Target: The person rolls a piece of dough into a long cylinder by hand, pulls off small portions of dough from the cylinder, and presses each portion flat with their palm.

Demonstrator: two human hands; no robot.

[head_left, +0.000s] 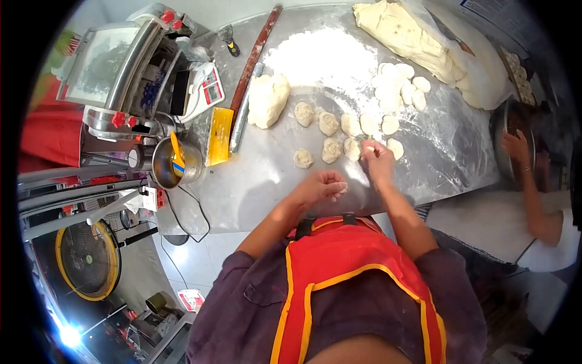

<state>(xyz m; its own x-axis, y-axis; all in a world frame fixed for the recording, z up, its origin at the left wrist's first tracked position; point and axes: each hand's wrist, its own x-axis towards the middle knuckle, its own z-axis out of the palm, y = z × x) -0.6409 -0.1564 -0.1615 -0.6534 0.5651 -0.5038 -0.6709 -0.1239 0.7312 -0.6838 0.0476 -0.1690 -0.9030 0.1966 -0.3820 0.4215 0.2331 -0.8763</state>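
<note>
My right hand reaches to the lower row of dough balls, its fingers closed on a small dough ball that they mostly cover. Beside it lie a floury dough ball on the left and a paler one on the right. My left hand hovers near the table's front edge with curled fingers; whitish stuff shows at the fingertips, too small to name. Another row, with a dough ball among several, runs behind. Farther left sits a large dough lump.
On the steel table are a yellow scraper, a long rolling pin, a scale, a metal pot, flour, flattened dough pieces and a big dough mass. At right, a co-worker's hand is at a bowl.
</note>
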